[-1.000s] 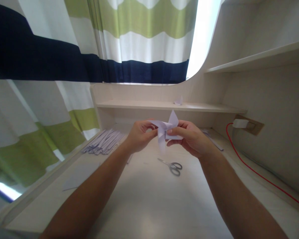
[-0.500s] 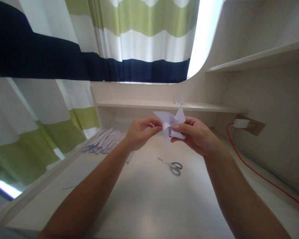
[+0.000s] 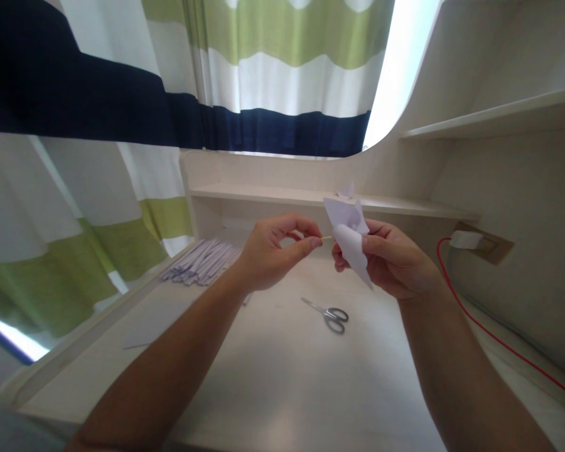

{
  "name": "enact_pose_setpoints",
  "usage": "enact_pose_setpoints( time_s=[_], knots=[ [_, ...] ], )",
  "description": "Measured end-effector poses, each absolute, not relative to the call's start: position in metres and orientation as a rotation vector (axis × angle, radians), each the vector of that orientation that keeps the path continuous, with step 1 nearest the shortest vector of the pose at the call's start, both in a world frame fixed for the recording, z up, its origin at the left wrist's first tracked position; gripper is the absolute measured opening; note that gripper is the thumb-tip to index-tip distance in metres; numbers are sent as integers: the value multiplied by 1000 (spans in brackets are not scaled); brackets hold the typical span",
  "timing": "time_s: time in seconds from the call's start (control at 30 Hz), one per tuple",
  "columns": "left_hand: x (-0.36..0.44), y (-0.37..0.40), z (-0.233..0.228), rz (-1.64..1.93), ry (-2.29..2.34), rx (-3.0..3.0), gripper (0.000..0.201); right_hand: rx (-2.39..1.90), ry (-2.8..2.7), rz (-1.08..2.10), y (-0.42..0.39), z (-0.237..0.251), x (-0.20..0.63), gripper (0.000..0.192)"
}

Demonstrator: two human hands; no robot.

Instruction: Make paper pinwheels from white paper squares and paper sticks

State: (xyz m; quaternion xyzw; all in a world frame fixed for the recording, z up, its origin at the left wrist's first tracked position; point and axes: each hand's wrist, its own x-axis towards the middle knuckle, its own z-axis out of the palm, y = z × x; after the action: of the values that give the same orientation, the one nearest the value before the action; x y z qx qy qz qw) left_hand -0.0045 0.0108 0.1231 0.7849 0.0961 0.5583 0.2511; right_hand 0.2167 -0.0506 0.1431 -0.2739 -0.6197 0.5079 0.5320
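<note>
A white paper pinwheel (image 3: 351, 242) is held up over the desk by my right hand (image 3: 395, 260), thumb in front and fingers behind. It is turned partly sideways, its blades curled. My left hand (image 3: 282, 248) pinches a thin pale stick (image 3: 327, 238) between thumb and forefinger. The stick's free end points right, at the middle of the pinwheel; whether it touches the paper I cannot tell. Below the hands, scissors (image 3: 329, 315) with dark grey handles lie on the desk.
Many white paper strips (image 3: 200, 262) are piled at the back left of the desk (image 3: 282, 376). A flat white sheet (image 3: 155, 320) lies nearer. A small paper piece (image 3: 345, 190) rests on the back shelf (image 3: 263, 196). A red cable (image 3: 489, 329) runs from a white plug (image 3: 466, 239) on the right.
The pinwheel has turned from facing me to partly sideways and shifted right. My left hand has drawn away from it, and the thin stick now shows between them.
</note>
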Motion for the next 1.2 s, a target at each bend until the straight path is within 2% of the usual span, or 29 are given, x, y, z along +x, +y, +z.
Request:
enact_pose_setpoints(
  time_s=[0.1,0.37,0.63,0.8,1.07,1.2],
  knots=[
    [-6,6,126,1559,264,2194,5,-635,-1448,1224,-52,144,216,34],
    [-8,-5,132,1635,305,2235,4,-593,-1513,1220,-53,145,216,23],
    [-12,-3,132,1648,275,2058,4,-664,-1544,1020,-52,144,220,17],
    [-11,-5,133,1579,232,2162,7,-675,-1578,926,-53,142,219,19],
    [-10,-2,131,1463,238,2219,15,-672,-1612,955,-54,142,214,20],
    [-9,-4,134,1412,298,2296,9,-653,-1621,992,-54,140,211,19]
  ],
)
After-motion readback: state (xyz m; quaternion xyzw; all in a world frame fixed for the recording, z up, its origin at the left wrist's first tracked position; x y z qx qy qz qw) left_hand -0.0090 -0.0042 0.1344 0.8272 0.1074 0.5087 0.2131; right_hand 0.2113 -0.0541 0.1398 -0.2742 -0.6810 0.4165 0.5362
